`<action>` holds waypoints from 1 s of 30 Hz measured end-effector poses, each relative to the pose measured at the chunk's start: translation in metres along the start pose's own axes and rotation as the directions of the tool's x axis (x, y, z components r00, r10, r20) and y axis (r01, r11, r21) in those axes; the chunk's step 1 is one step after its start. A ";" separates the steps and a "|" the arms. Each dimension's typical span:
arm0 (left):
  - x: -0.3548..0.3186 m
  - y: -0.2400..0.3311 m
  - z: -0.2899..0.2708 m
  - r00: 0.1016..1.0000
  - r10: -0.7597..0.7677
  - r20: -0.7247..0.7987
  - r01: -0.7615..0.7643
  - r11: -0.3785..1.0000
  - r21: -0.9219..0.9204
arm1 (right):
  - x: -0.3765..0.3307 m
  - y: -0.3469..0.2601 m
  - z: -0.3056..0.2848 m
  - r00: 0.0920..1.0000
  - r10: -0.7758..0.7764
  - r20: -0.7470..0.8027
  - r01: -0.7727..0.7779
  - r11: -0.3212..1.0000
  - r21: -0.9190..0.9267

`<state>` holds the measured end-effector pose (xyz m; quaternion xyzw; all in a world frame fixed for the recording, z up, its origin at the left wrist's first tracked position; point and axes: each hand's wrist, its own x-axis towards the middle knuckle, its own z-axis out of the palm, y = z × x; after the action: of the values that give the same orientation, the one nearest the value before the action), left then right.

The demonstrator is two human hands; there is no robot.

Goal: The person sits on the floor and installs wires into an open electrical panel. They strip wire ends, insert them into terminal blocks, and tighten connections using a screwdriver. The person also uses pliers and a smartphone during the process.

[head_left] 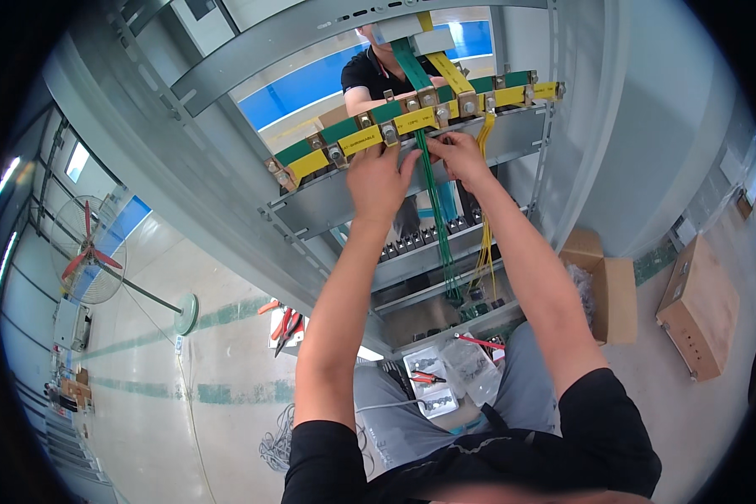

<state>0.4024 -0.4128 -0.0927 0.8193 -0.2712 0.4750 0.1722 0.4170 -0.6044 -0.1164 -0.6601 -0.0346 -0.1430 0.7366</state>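
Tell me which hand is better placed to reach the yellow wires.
Probably the right hand: it is close beside the yellow wires, while the left hand is farther off, beyond the green wires.

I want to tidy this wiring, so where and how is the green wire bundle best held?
Probably at mid-length, from the front: the green wire bundle hangs long and narrow below the yellow busbar, and that stretch shows unobstructed beneath the left hand and right hand. A light sideways pinch should suit, avoiding the yellow wires to its right.
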 end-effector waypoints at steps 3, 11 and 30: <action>-0.001 0.006 0.010 0.992 -0.041 -0.120 0.044 0.999 0.024 | 0.000 0.001 0.001 1.000 -0.024 -0.018 0.023 0.998 -0.050; -0.002 0.012 0.027 0.971 -0.132 -0.200 0.130 0.991 -0.026 | 0.007 0.006 -0.002 0.993 -0.113 -0.017 0.107 0.969 -0.223; 0.000 0.015 0.032 0.944 -0.276 -0.179 0.264 0.960 -0.090 | 0.007 0.017 0.003 0.983 -0.182 -0.032 0.171 0.961 -0.216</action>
<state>0.4150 -0.4418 -0.1084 0.7937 -0.1540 0.5138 0.2870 0.4287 -0.6007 -0.1303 -0.7255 -0.0589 -0.2278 0.6468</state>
